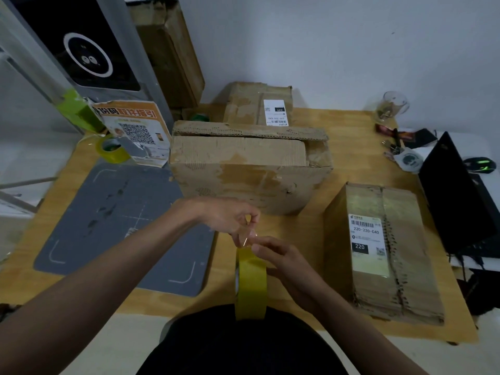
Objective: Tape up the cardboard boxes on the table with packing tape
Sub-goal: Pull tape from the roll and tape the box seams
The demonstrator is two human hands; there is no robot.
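I hold the yellow-green roll of packing tape (251,285) on edge at the near edge of the wooden tabletop (319,228), my right hand (284,263) curled round its right side with the thumb on top. My left hand (230,216) pinches the clear loose end of tape (250,235) just above the roll. The big worn cardboard box (249,169) sits mid-table just beyond my hands, its top flap raised. A labelled cardboard box (384,250) lies toward the right edge, another labelled one (259,104) at the far edge. A grey mat (119,220) covers the left side.
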